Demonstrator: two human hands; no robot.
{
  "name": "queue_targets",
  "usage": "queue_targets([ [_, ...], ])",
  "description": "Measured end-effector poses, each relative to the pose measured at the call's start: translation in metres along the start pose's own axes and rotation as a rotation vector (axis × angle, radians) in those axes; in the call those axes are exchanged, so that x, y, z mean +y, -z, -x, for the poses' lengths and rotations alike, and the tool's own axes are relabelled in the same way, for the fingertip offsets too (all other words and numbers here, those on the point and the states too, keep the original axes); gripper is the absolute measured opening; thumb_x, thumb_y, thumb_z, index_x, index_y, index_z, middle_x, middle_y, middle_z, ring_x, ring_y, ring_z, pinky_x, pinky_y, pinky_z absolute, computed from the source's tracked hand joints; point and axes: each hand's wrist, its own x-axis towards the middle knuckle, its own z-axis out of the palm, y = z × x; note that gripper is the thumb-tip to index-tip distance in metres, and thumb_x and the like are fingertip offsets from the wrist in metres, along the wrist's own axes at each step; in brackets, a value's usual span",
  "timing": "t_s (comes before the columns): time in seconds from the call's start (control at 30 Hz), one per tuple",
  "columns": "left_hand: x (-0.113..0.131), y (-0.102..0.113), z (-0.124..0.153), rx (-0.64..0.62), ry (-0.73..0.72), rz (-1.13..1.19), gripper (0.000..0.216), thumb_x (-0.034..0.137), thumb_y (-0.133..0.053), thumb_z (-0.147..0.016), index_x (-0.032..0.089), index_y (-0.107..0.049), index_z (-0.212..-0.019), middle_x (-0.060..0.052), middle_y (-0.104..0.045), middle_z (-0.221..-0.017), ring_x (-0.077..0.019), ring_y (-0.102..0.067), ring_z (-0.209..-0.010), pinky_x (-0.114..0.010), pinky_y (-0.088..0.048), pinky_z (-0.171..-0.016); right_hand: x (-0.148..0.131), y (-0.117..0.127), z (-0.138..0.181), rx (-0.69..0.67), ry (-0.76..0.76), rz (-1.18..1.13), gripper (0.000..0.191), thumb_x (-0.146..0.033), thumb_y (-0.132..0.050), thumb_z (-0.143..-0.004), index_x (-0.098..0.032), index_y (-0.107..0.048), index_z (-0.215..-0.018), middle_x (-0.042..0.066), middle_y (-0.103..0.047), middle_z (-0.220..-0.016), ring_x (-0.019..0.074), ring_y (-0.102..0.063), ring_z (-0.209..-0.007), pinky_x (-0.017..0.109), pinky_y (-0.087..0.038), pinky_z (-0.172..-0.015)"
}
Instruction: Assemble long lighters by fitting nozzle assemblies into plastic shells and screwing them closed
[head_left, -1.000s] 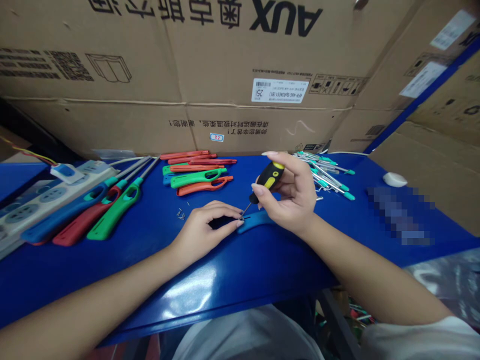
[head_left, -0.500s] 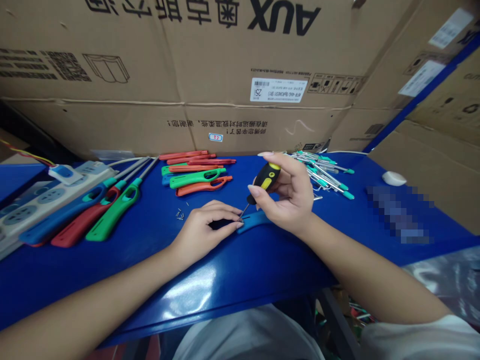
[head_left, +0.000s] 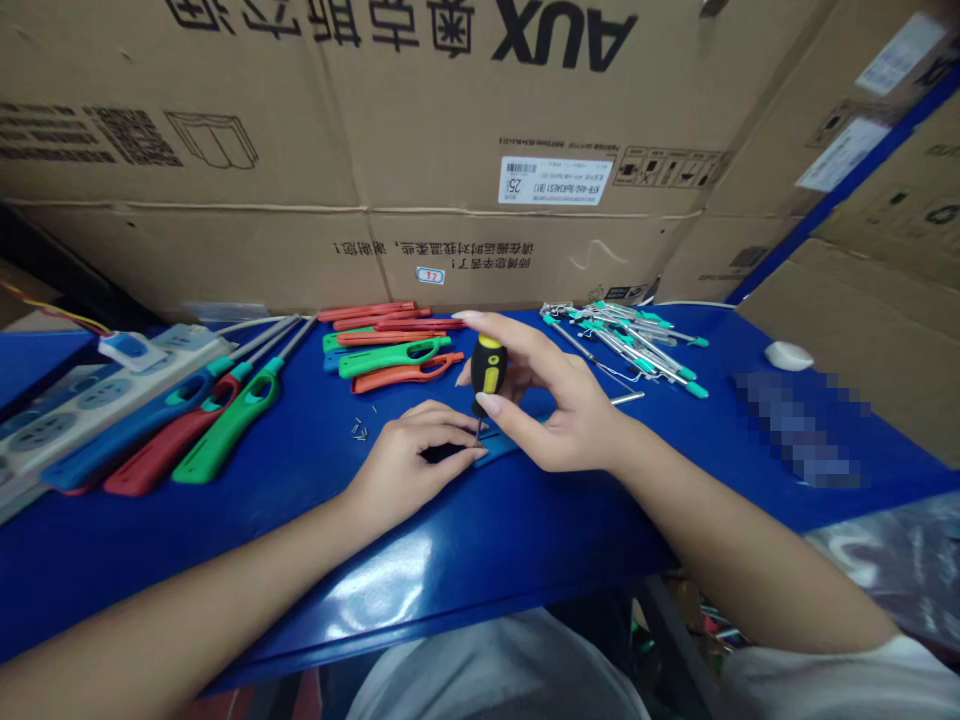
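One blue casing (head_left: 501,448), partly hidden

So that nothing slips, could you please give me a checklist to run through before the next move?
1. Right hand gripping the screwdriver: ok.
2. Left hand holding the blue handle piece: ok.
3. Screwdriver upright: ok, nearly so.
4. Left fingertips clear of the shaft: not ok, right beside it.
5. Screwdriver's tip seated: cannot tell, too small.
6. Small metal pieces clear of both hands: ok.

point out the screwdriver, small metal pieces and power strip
Screwdriver (head_left: 490,376): head view, on its handle
Small metal pieces (head_left: 360,432): head view, on the cluster
Power strip (head_left: 103,394): head view, on its socket face
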Motion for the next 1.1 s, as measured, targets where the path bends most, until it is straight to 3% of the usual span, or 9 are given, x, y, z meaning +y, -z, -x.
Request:
queue_targets([
  [0.17,0.0007,0.0007,0.0002,0.031,-0.044,-0.004,0.007,0.02,-0.076,-0.088,0.022,-0.079,-0.095,-0.003,-0.08,-0.096,-0.0188,-0.072,-0.094,-0.034,-0.058,-0.09,0.0055,-0.003,-0.0008,0.111,0.004,0.016,0.058,-0.024,-0.062,-0.097,-0.026,-0.04,-0.151,0.01,-0.052,-0.152,0.0261,-0.064,-0.127,0.04,-0.065,-0.095],
  [0.27,0.0003,0.0009,0.001,0.018,-0.016,-0.023,0.022,0.025,-0.081,-0.085,0.021,-0.076,-0.106,-0.004,-0.079,-0.103,-0.0199,-0.072,-0.098,-0.035,-0.057,-0.094,0.008,-0.0046,-0.0011,0.148,0.011,0.04,0.057,-0.025,-0.065,-0.096,-0.026,-0.043,-0.149,0.009,-0.056,-0.148,0.0275,-0.061,-0.132,0.047,-0.059,-0.106],
  [0.4,-0.0018,0.0007,0.0032,-0.065,0.037,-0.083,0.047,0.034,-0.087,-0.078,0.02,-0.071,-0.119,-0.007,-0.076,-0.114,-0.0237,-0.071,-0.105,-0.039,-0.056,-0.099,0.0082,-0.0049,-0.0009,0.16,0.025,0.071,0.054,-0.025,-0.066,-0.096,-0.026,-0.045,-0.146,0.008,-0.057,-0.147,0.0272,-0.062,-0.131,0.048,-0.057,-0.109],
  [0.63,-0.0014,0.0021,0.0031,-0.152,0.035,-0.122,0.043,0.031,-0.083,-0.08,0.021,-0.069,-0.12,-0.007,-0.076,-0.115,-0.0264,-0.069,-0.11,-0.043,-0.054,-0.099,0.0084,-0.0042,0.0007,0.142,0.042,0.092,0.056,-0.024,-0.064,-0.096,-0.025,-0.043,-0.148,0.009,-0.057,-0.147,0.0279,-0.061,-0.132,0.047,-0.057,-0.109],
  [0.87,-0.0005,0.0025,0.0022,-0.172,0.047,-0.114,0.039,0.028,-0.08,-0.083,0.022,-0.069,-0.119,-0.007,-0.076,-0.116,-0.026,-0.068,-0.11,-0.045,-0.053,-0.1,0.0091,-0.0033,0.003,0.144,0.026,0.107,0.057,-0.026,-0.062,-0.096,-0.025,-0.042,-0.15,0.011,-0.057,-0.147,0.0275,-0.066,-0.124,0.043,-0.064,-0.096],
  [1.1,0.0022,0.0032,0.0017,-0.085,0.055,-0.069,0.02,0.026,-0.078,-0.085,0.021,-0.073,-0.104,-0.004,-0.078,-0.106,-0.0217,-0.07,-0.103,-0.04,-0.055,-0.097,0.0071,-0.0034,0.0025,0.215,0.002,0.088,0.055,-0.025,-0.064,-0.094,-0.027,-0.044,-0.146,0.01,-0.058,-0.142,0.0151,-0.071,-0.086,0.027,-0.066,-0.064],
])
